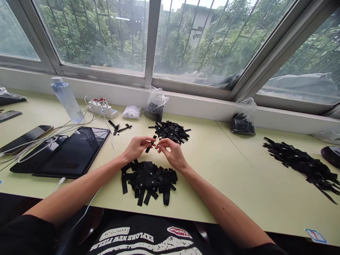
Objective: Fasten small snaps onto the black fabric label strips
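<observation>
My left hand (136, 147) and my right hand (171, 150) meet above the pale green table (212, 170), fingers pinched. Between them they hold one small black fabric label (151, 143), tilted. Just below my hands lies a pile of black labels (148, 180) near the table's front edge. A second pile of folded black labels (171, 131) sits just beyond my hands.
Two dark tablets (71, 152) and phones (26, 136) with white cables lie at left, beside a water bottle (67, 99) and a power strip (103, 108). Plastic bags of labels (155, 104) (243, 120) stand by the window sill. Another black label heap (305, 164) lies at right.
</observation>
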A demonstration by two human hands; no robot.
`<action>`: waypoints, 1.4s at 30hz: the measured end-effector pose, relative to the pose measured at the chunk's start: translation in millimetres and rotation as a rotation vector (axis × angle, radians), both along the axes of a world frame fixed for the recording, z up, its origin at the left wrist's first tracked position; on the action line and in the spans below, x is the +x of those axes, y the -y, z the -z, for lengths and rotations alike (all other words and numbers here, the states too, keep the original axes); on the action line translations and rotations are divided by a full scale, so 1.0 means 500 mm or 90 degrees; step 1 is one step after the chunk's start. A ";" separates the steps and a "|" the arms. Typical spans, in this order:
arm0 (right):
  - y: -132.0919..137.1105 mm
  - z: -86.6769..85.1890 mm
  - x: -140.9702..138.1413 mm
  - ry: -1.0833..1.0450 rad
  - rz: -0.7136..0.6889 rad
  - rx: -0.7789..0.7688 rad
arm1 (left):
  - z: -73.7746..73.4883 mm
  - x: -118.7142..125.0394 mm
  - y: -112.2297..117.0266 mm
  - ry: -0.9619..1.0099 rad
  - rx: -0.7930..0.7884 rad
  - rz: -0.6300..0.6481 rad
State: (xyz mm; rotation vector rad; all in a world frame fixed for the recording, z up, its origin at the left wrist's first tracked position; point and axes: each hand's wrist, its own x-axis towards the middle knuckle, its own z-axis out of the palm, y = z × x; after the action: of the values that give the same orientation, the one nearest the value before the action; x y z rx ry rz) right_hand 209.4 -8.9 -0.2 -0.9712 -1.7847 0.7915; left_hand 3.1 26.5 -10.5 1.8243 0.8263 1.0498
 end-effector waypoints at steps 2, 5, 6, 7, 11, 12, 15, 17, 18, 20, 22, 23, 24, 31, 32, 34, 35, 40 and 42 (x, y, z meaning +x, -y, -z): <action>0.003 -0.001 -0.004 0.029 0.016 0.024 | -0.001 0.003 0.005 0.009 0.002 0.010; 0.005 -0.002 -0.007 0.072 0.057 0.062 | 0.000 0.008 0.011 0.015 0.017 0.012; 0.004 -0.002 -0.008 0.074 0.070 0.068 | 0.000 0.009 0.013 0.018 0.023 0.012; 0.004 -0.001 -0.008 0.071 0.080 0.071 | 0.000 0.011 0.015 0.020 0.029 0.013; 0.003 0.002 -0.011 0.042 0.095 0.063 | 0.000 0.015 0.021 0.023 0.050 0.024; 0.002 0.004 -0.012 0.034 0.092 0.058 | 0.000 0.016 0.023 0.023 0.055 0.024; 0.002 0.007 -0.014 0.006 0.089 0.034 | -0.001 0.017 0.026 0.018 0.071 0.021; 0.001 0.009 -0.014 -0.019 0.087 0.017 | -0.001 0.017 0.028 0.011 0.077 0.020; 0.001 0.009 -0.013 -0.032 0.084 0.010 | -0.001 0.017 0.029 0.009 0.078 0.020; 0.001 0.009 -0.013 -0.052 0.076 -0.005 | -0.001 0.018 0.030 0.009 0.079 0.022; 0.000 0.009 -0.013 -0.064 0.073 -0.017 | -0.001 0.018 0.031 0.009 0.078 0.023; 0.000 0.009 -0.013 -0.069 0.073 -0.021 | -0.001 0.018 0.032 0.009 0.078 0.024; 0.000 0.009 -0.013 -0.075 0.075 -0.023 | -0.002 0.018 0.032 0.008 0.078 0.025; 0.002 0.007 -0.016 -0.095 0.071 -0.031 | -0.012 0.018 0.037 0.012 0.096 0.042; 0.003 0.006 -0.016 -0.088 0.062 -0.030 | -0.013 0.018 0.037 0.006 0.101 0.039; 0.004 0.005 -0.016 -0.078 0.049 -0.026 | -0.014 0.018 0.039 -0.001 0.113 0.034; 0.005 0.004 -0.015 -0.076 0.046 -0.025 | -0.014 0.019 0.040 -0.002 0.119 0.034; 0.003 0.008 -0.014 -0.072 0.082 -0.008 | -0.024 0.021 0.050 -0.011 0.112 0.038; 0.001 0.009 -0.012 -0.081 0.101 0.002 | -0.030 0.021 0.053 0.002 0.095 0.026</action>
State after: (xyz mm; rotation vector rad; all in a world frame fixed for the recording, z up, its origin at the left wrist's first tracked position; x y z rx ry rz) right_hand 203.3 -9.2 -4.6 -1.0230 -1.5786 0.7330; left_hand 13.6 0.1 4.4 1.9549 0.7211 1.1134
